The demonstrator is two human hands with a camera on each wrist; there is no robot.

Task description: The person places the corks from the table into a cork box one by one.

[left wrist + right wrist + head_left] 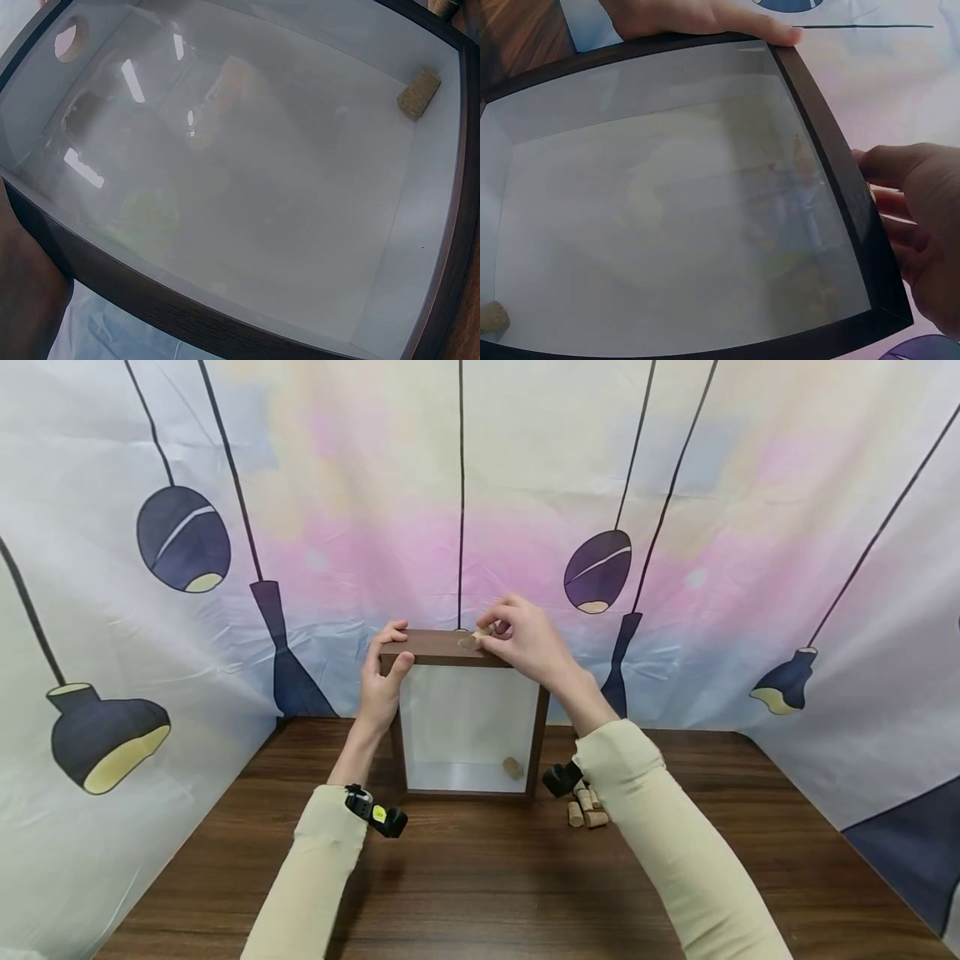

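A shadow box (442, 647) with a brown wooden frame, clear front and white inside stands upright on the table. My left hand (382, 681) grips its top left corner, thumb in front and fingers over the top. With thumb and fingertips my right hand (531, 642) pinches a small pale cork (482, 632) right at the round hole in the top of the frame. The fingers partly hide this cork. Inside the box, one cork (512, 768) lies at the bottom right corner; the left wrist view shows the same cork (418, 94) against the inner walls.
Several loose corks (587, 810) lie on the dark wooden table (480, 885) to the right of the box, partly behind the right sleeve. A cloth backdrop (360, 527) printed with hanging lamps rises close behind the box and along both sides.
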